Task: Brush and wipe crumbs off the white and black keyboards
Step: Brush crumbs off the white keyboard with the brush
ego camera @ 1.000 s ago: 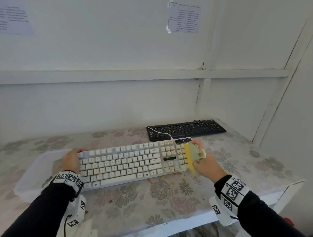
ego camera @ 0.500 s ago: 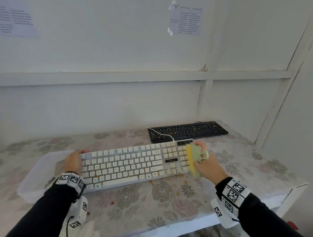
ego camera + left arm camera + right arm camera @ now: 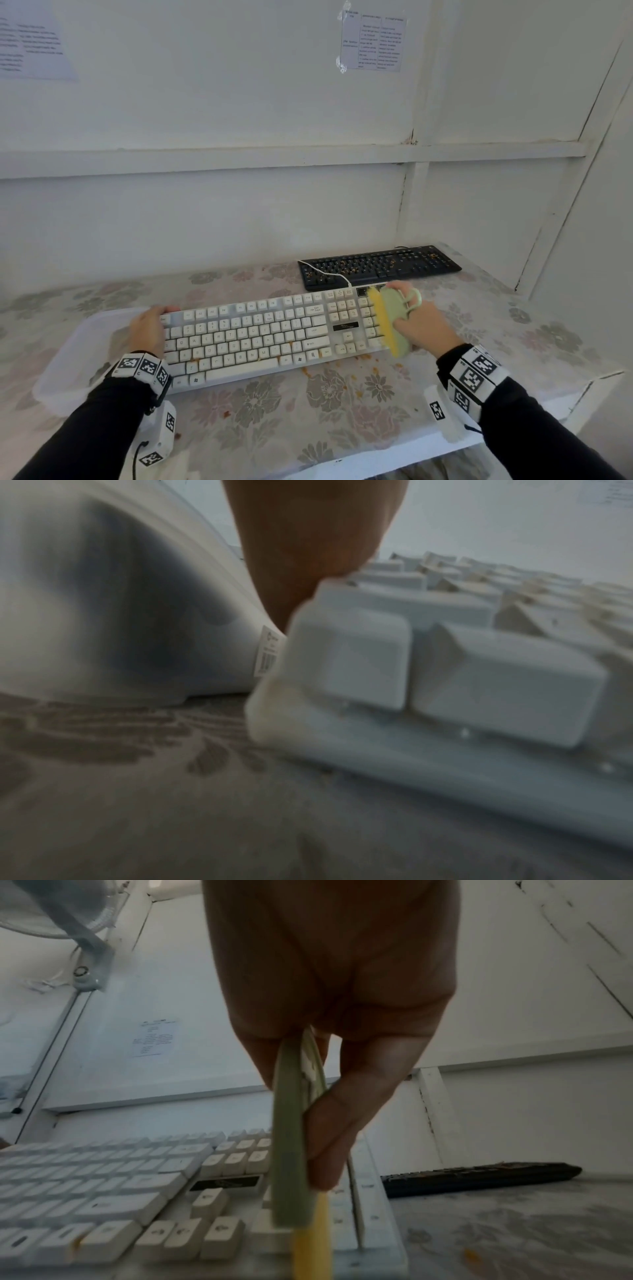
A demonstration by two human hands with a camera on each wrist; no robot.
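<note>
The white keyboard (image 3: 260, 332) lies across the floral tablecloth, with orange crumbs among its lower keys. My left hand (image 3: 147, 329) grips its left end; the left wrist view shows the palm (image 3: 308, 534) against the keyboard's corner (image 3: 342, 656). My right hand (image 3: 421, 325) holds a pale green brush (image 3: 394, 318) with yellow bristles (image 3: 382, 315) standing on the number pad at the right end. In the right wrist view the fingers (image 3: 342, 1123) pinch the brush body (image 3: 291, 1164) above the keys. The black keyboard (image 3: 376, 265), speckled with crumbs, lies behind at the right.
A clear plastic tub (image 3: 72, 356) sits at the left, under the white keyboard's left end. Orange crumbs (image 3: 356, 370) lie scattered on the tablecloth in front. The table's front edge (image 3: 342, 459) and right corner are close. White walls stand behind and to the right.
The brush has shifted slightly leftward onto the number pad and the view has tilted down a little. My left hand has kept its hold on the keyboard's left end.
</note>
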